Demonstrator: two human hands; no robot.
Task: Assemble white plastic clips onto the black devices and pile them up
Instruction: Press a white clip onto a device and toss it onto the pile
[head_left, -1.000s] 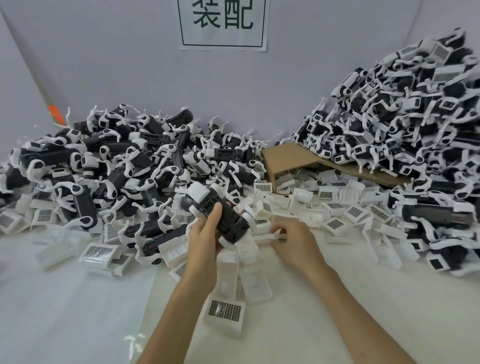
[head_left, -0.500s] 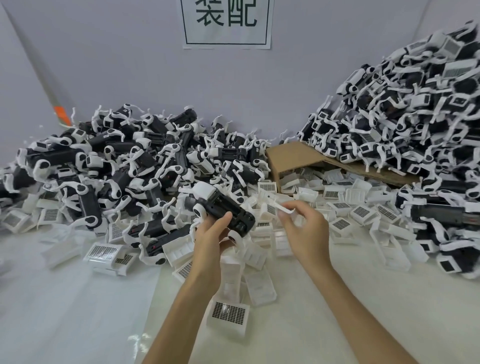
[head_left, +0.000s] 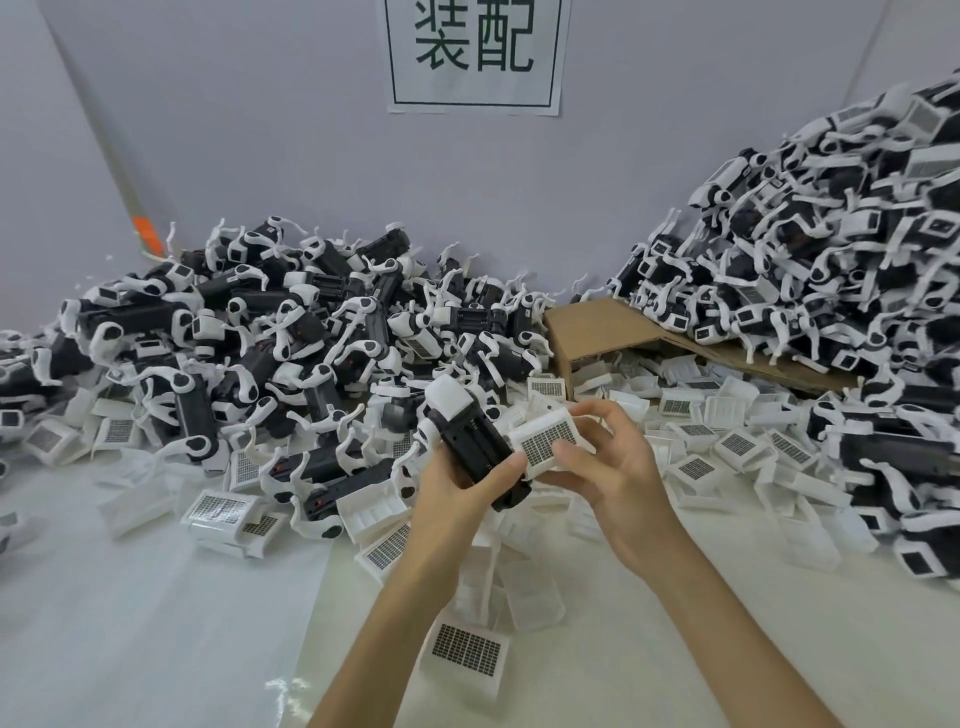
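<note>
Black device (head_left: 475, 449) sits in the left hand (head_left: 457, 501), grip curled round its body above the table (head_left: 130, 623), while the right hand (head_left: 613, 483) pinches a white clip (head_left: 550, 444) against its side — touching, not yet seated, I judge. The tall pile (head_left: 831, 260) at right suggests many finished; the left heap (head_left: 260, 338) and loose clips (head_left: 737, 444) scattered between them leave plenty to do.

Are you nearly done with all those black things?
Not nearly. Done: the right pile looks clipped already. In hand: the left hand grips one device, and the right hand holds a clip against it, not yet snapped on. Left: the left pile seems to be waiting, and many loose clips lie around.
</note>
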